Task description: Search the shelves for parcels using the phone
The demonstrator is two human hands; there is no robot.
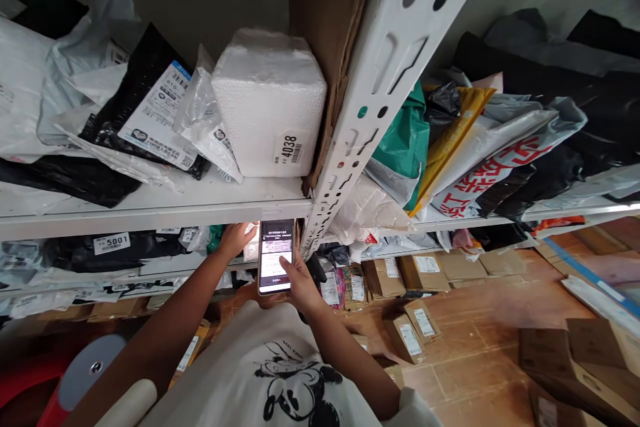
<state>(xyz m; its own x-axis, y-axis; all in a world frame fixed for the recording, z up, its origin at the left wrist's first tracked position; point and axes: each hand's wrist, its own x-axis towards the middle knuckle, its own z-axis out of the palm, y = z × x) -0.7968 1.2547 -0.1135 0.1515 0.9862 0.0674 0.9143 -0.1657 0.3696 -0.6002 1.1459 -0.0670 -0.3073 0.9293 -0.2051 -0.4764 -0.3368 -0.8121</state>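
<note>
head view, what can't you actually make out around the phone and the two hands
- Phone screen text: too small to read, head view.
- Small white parcel at the left hand: mostly hidden by the phone and the shelf edge.
- Dark object below the right hand: covered by hand and wrist; cannot tell what it is.

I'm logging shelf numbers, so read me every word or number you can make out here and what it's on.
"4038": sticker on the white foam box.
"5001": tag on a black bag on the lower shelf.
Large red characters on the white bag: cut off, not readable.
Phone in the right hand: text too small.
Shipping labels on the black mailer and floor cartons: too small.
</note>
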